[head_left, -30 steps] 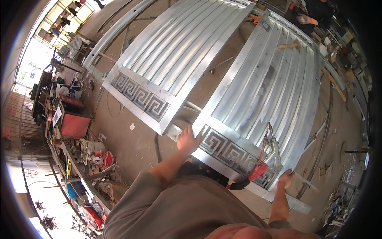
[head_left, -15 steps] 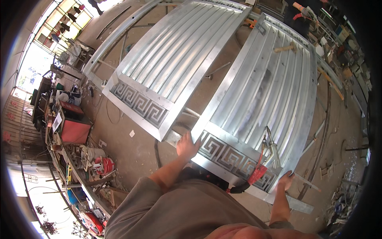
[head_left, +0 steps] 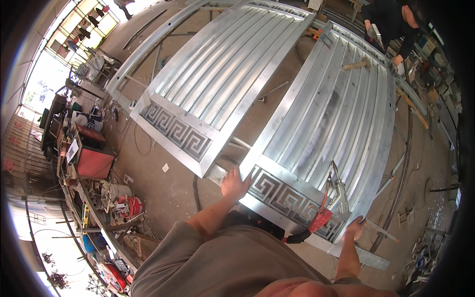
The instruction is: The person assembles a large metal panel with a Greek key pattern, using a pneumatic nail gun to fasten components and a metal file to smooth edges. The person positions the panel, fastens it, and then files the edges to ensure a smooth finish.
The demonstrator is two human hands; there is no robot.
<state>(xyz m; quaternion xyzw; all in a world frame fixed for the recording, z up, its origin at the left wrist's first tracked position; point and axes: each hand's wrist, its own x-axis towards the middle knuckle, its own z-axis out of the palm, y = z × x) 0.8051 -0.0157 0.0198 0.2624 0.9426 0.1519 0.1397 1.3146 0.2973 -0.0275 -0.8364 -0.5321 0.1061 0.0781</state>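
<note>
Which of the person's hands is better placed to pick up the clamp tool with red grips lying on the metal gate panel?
Right. The right hand grips the gate panel at its near corner, close beside the clamp tool. The left hand rests on the opposite corner, farther away.

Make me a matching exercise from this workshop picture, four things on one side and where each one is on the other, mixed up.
Things:
1. left hand
2. right hand
3. red-handled metal clamp
4. red box-shaped machine

Places:
A. on the patterned band of the right-side ribbed silver metal gate panel
B. at that panel's near left corner
C. on the cluttered bench at the left
D. at that panel's near right corner

Pairs: 1-B, 2-D, 3-A, 4-C
</note>
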